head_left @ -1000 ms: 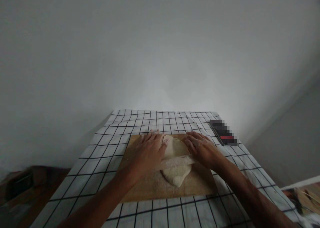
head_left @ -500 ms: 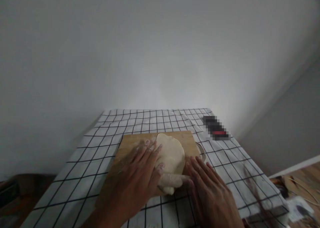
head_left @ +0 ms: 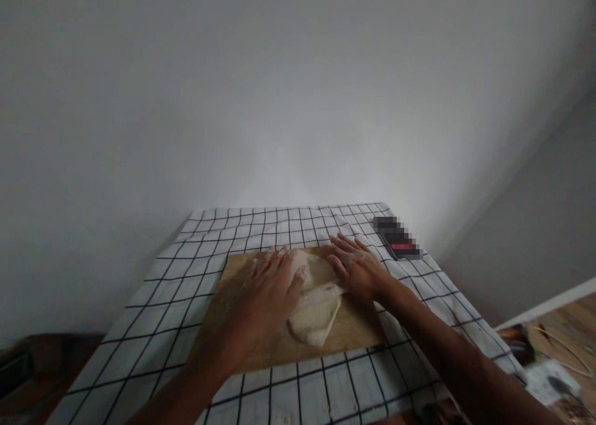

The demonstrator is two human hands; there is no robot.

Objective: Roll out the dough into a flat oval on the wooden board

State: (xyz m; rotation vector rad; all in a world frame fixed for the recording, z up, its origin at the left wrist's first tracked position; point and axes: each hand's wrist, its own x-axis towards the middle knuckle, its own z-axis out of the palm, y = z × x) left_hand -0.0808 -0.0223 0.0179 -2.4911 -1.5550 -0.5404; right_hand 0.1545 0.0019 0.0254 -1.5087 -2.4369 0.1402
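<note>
A flat piece of pale dough [head_left: 313, 318] lies on a floured wooden board [head_left: 354, 330]. A floured rolling pin [head_left: 321, 291] lies across the dough's far half. My left hand [head_left: 267, 288] presses flat on the pin's left end, fingers spread. My right hand [head_left: 356, 266] presses flat on its right end. Both palms hide the pin's ends.
The board sits on a table under a white cloth with a black grid [head_left: 177, 269]. A dark object with a red stripe [head_left: 397, 238] lies at the cloth's far right corner. A plain wall rises behind. Cluttered floor with cables [head_left: 554, 363] shows at lower right.
Both hands have pushed the rolling pin away from me, from the dough's near edge to its far half. Half a second before that, the pin was pulled toward me.
</note>
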